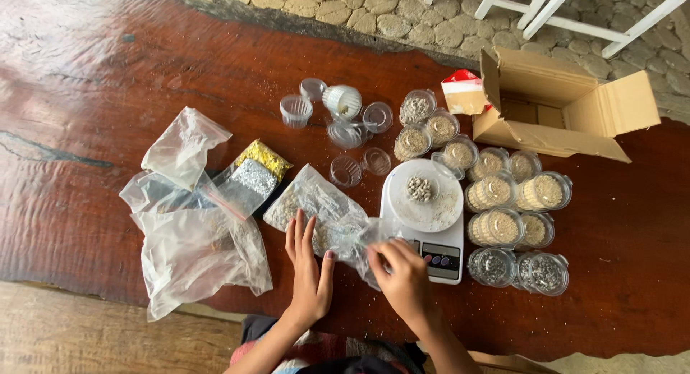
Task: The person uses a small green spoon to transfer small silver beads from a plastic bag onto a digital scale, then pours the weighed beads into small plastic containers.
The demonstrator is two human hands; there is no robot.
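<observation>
My left hand (309, 262) lies flat, fingers together, on the near end of a clear plastic bag of pale granules (316, 201). My right hand (402, 270) pinches the crumpled open end of the same bag, right beside the front of a white kitchen scale (431, 223). A small heap of grey beads (420, 189) sits on the scale's round pan.
Several lidded clear cups of pale and grey beads (503, 209) crowd right of the scale. Empty cups and lids (345, 122) lie behind it. Loose plastic bags (190, 237) plus gold and silver packets (255, 169) lie left. An open cardboard box (568, 108) stands at back right.
</observation>
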